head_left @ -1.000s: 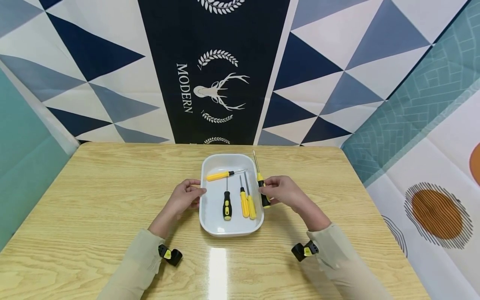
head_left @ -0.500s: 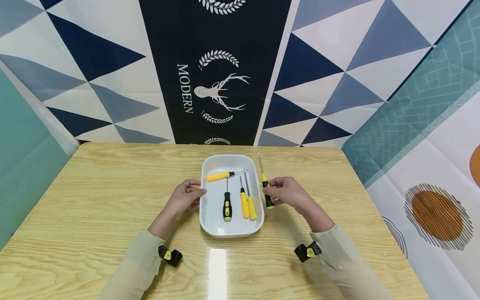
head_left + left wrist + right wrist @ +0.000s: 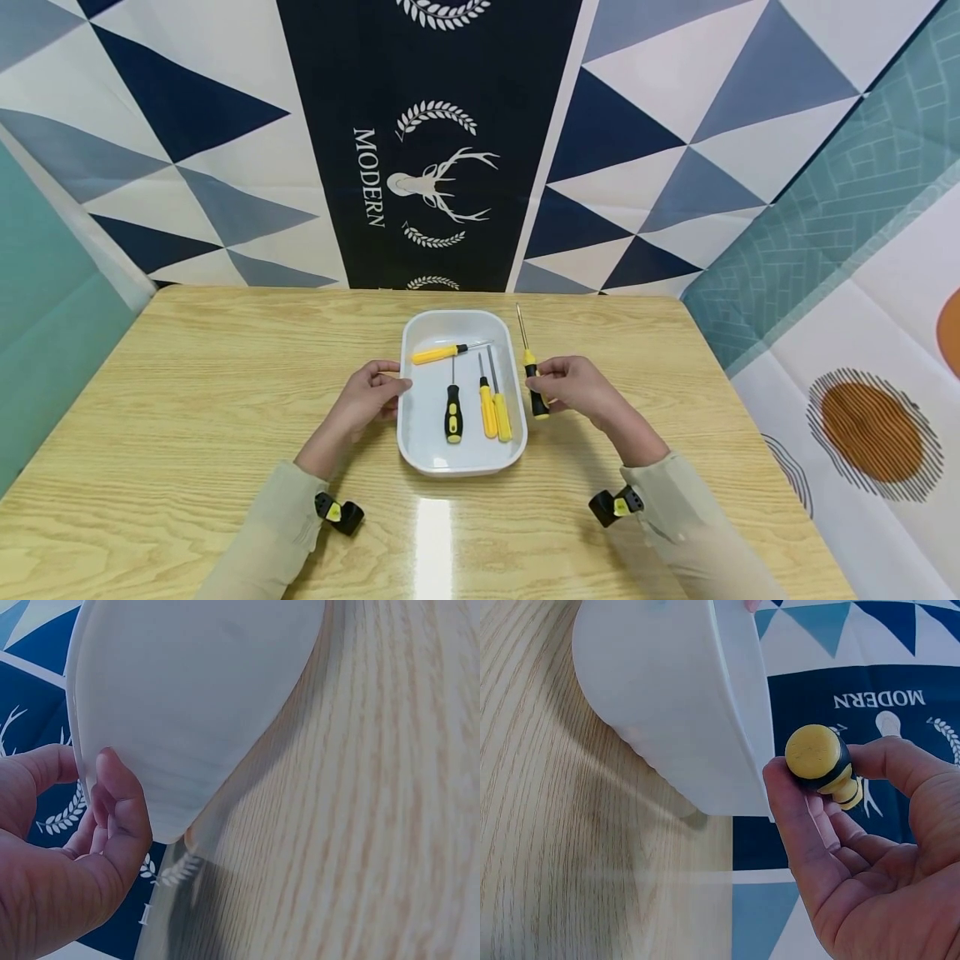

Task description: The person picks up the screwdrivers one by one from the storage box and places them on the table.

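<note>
My right hand (image 3: 573,385) pinches a black-and-yellow screwdriver (image 3: 536,392) just right of the white tray (image 3: 461,462), its shaft pointing away toward the wall. In the right wrist view the yellow butt of that screwdriver (image 3: 814,752) faces the camera between thumb and fingers. At the tray's left rim, my left hand (image 3: 369,392) grips the edge; the left wrist view has its thumb and fingers about the tray wall (image 3: 187,697). Inside the tray lie a black-and-yellow screwdriver (image 3: 453,415), a yellow one across the top (image 3: 438,354), and two yellow ones side by side (image 3: 487,408).
The tray stands on a wood-grain table (image 3: 247,400). Behind the table's far edge rises a patterned cloth wall (image 3: 435,183) with triangles and a deer print. Black cameras (image 3: 341,512) are strapped at both wrists.
The screwdriver in my right hand has shifted slightly to the right, from against the tray's rim to a small gap beside it. My left hand has stayed on the tray.
</note>
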Demonstrator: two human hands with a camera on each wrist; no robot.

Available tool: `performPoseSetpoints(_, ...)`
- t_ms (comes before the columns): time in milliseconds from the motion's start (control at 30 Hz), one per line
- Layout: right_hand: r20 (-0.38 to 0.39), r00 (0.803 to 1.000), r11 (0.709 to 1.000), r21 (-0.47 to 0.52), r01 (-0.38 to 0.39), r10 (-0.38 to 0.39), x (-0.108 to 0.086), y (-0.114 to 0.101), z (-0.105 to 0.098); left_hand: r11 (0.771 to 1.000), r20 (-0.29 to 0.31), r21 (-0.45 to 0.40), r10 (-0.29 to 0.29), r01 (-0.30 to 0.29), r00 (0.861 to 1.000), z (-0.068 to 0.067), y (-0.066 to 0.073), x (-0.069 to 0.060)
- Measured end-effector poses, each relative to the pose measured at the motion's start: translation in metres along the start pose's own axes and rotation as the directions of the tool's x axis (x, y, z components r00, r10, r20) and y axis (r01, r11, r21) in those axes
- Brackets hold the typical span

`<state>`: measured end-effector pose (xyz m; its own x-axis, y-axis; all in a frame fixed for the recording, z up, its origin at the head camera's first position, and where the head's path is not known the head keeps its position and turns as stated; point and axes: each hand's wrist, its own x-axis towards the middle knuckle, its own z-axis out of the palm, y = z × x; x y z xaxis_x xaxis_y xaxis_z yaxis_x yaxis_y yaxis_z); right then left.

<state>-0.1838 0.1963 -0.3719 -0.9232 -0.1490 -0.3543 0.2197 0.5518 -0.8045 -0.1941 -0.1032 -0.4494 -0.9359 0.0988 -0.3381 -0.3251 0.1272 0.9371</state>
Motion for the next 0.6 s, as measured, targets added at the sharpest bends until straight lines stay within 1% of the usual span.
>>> performPoseSetpoints(267,0.005,1.000,1.000,-0.005,0.012,-0.012,0.0020,0.0007,0.0010,1.000,0.003,-0.006,0.010,-0.010,1.000,-0.0005,0.0003,-0.0012)
performPoseSetpoints(600,0.006,1.000,1.000,0.008,0.024,-0.024,0.0024,0.0068,-0.0035,1.000,0.009,-0.012,0.013,-0.013,1.000,0.0006,0.0006,-0.0016)
